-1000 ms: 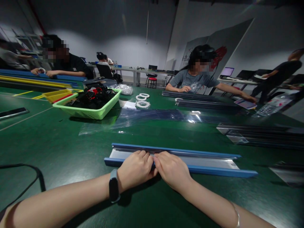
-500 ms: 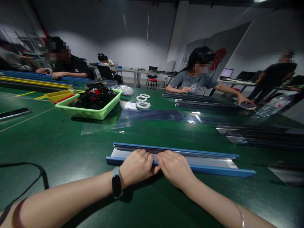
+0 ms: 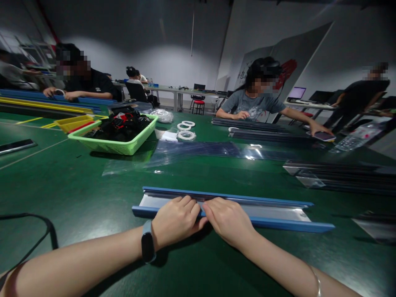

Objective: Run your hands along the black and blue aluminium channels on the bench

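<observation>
A blue channel-shaped profile [image 3: 287, 225] with a whitish inner face lies lengthwise across the green table in front of me. My left hand [image 3: 177, 216] is closed over the near rim around its middle, fingers curled into the channel and thumb outside. Close beside it, my right hand [image 3: 229, 218] grips the same rim, its fingers also bent inward. Both sets of fingertips are hidden inside the channel, so whether they also press on a strip there I cannot tell. The profile's two ends extend past my hands on either side.
Beyond the profile lie clear plastic film [image 3: 198, 152], rolls of white tape [image 3: 186, 135] and a green basket [image 3: 136, 144] of dark items. Dark wrapped profiles [image 3: 349, 175] lie at right. A co-worker [image 3: 256, 99] across the table reaches toward a phone [image 3: 323, 136]. A strap [image 3: 49, 227] lies at left.
My left hand and the profile's left end appear slightly further left, partly with a small shift of the view. Both hands keep their grip on the near rim.
</observation>
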Action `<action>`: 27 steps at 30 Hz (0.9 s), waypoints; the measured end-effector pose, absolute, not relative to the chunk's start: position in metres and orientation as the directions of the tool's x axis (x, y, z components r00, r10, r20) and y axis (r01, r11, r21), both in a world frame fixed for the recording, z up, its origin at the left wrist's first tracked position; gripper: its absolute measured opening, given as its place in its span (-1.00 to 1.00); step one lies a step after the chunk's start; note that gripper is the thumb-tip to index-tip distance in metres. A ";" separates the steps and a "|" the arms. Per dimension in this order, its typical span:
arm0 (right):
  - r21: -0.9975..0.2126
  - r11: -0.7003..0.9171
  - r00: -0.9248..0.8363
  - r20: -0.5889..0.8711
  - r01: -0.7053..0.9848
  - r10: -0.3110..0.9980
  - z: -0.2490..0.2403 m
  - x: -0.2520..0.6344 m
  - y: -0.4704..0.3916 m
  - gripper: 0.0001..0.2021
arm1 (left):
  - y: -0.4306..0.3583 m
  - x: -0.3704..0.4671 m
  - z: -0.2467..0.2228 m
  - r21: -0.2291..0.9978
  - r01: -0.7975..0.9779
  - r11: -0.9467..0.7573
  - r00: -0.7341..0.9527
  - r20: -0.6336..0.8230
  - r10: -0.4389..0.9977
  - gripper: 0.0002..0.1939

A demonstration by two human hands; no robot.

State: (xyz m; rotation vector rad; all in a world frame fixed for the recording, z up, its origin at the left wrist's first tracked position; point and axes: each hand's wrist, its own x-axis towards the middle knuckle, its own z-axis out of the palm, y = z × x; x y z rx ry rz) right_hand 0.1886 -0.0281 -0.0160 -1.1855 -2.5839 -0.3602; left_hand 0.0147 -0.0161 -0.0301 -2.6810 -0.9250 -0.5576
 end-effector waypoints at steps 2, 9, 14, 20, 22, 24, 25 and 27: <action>0.143 0.638 -0.645 0.321 0.757 0.693 -0.014 0.188 -0.028 -0.71 | -0.016 0.015 -0.030 -0.098 0.624 -0.776 0.734 0.416 0.537 -0.76; 0.146 0.630 -0.637 0.337 0.763 0.693 -0.013 0.189 -0.029 -0.70 | -0.017 0.015 -0.026 -0.045 0.626 -0.778 0.734 0.372 0.569 -0.77; 0.100 0.573 -0.566 0.363 0.813 0.740 -0.017 0.185 -0.033 -0.72 | -0.018 0.018 -0.023 -0.038 0.638 -0.769 0.728 0.356 0.586 -0.77; 0.086 0.569 -0.557 0.367 0.818 0.745 -0.018 0.184 -0.033 -0.71 | -0.018 0.023 -0.023 -0.073 0.649 -0.757 0.722 0.374 0.582 -0.78; 0.097 0.589 -0.577 0.379 0.803 0.724 -0.018 0.185 -0.033 -0.72 | -0.018 0.025 -0.024 -0.076 0.650 -0.756 0.718 0.386 0.579 -0.78; 0.072 0.586 -0.562 0.399 0.807 0.725 -0.019 0.187 -0.034 -0.72 | -0.017 0.025 -0.025 -0.074 0.645 -0.761 0.718 0.399 0.570 -0.78; 0.055 0.579 -0.548 0.406 0.814 0.731 -0.020 0.187 -0.034 -0.71 | -0.017 0.025 -0.025 -0.075 0.642 -0.763 0.719 0.404 0.566 -0.79; 0.038 0.575 -0.538 0.407 0.818 0.738 -0.020 0.188 -0.035 -0.71 | -0.017 0.023 -0.027 -0.079 0.637 -0.767 0.720 0.415 0.555 -0.79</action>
